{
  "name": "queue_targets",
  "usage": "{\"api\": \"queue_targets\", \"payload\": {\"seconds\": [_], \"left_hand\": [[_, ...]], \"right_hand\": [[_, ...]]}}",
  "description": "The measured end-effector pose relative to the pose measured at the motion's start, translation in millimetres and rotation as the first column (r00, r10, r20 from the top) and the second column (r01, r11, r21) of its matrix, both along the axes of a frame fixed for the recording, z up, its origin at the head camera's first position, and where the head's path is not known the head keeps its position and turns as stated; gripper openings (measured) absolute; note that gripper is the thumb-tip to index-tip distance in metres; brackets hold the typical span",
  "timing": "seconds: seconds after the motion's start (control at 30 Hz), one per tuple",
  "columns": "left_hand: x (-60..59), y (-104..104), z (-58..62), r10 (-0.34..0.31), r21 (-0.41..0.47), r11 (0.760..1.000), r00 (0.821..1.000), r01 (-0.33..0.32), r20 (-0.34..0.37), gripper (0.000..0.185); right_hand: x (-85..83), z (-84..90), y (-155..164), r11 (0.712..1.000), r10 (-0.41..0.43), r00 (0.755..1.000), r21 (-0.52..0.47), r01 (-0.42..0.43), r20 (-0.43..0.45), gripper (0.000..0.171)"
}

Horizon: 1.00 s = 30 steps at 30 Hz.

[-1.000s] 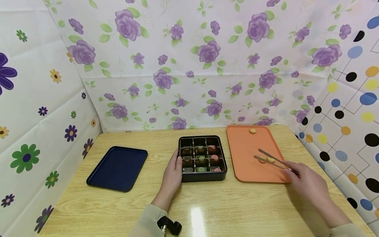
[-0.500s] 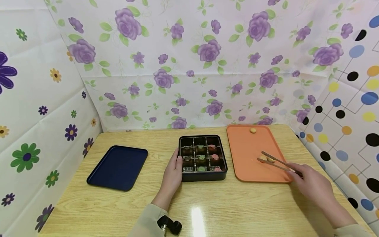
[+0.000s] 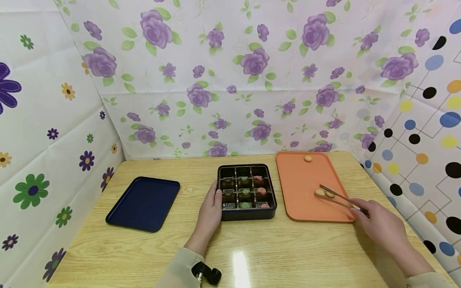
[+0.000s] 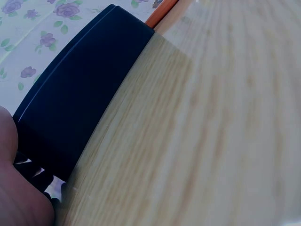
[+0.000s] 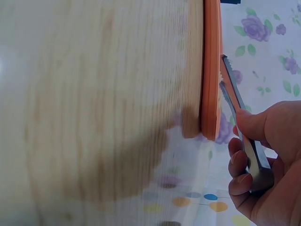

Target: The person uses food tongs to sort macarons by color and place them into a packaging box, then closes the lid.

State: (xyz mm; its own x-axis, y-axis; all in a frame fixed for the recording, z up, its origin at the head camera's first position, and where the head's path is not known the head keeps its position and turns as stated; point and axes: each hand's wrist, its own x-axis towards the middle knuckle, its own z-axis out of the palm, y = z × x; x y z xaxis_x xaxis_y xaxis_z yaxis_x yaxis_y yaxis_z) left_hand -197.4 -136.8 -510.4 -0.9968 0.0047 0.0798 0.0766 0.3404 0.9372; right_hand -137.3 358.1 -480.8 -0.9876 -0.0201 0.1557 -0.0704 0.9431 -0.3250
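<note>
Now right hand (image 3: 379, 228): tongs (image 3: 340, 197) | left hand (image 3: 210, 210): box (image 3: 246, 215) edge

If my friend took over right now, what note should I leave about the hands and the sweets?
Left hand: rests against the left side of the black compartment box, steadying it.
Right hand: grips tongs; their tips are at a yellow sweet on the orange tray.
Done: several compartments hold sweets.
Left: this sweet and another yellow sweet at the tray's far edge; some compartments look empty. The blue tray sits to the left.
</note>
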Motion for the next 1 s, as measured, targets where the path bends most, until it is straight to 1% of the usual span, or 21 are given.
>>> {"api": "queue_targets", "payload": {"seconds": [0.17,0.57,0.8,1.0], "left_hand": [[-0.2,0.1,-0.3,0.000,-0.004,1.000,1.000,0.000,-0.007,0.059],[-0.7,-0.1,-1.0,-0.001,-0.003,1.000,1.000,0.001,0.008,0.059],[-0.6,-0.1,-1.4,0.002,-0.002,1.000,1.000,-0.001,0.014,0.059],[-1.5,-0.3,-2.4,0.001,0.004,1.000,1.000,-0.001,0.009,0.059]], "right_hand": [[0.0,-0.9,0.9,1.000,0.000,1.000,-0.004,0.000,0.009,0.042],[2.9,0.4,-1.3,1.000,-0.008,1.000,0.022,0.008,0.019,0.043],[6.0,-1.0,-1.1,1.000,0.003,1.000,0.027,-0.003,-0.007,0.042],[8.3,-0.5,0.4,1.000,0.002,1.000,0.027,-0.002,0.009,0.041]]}}
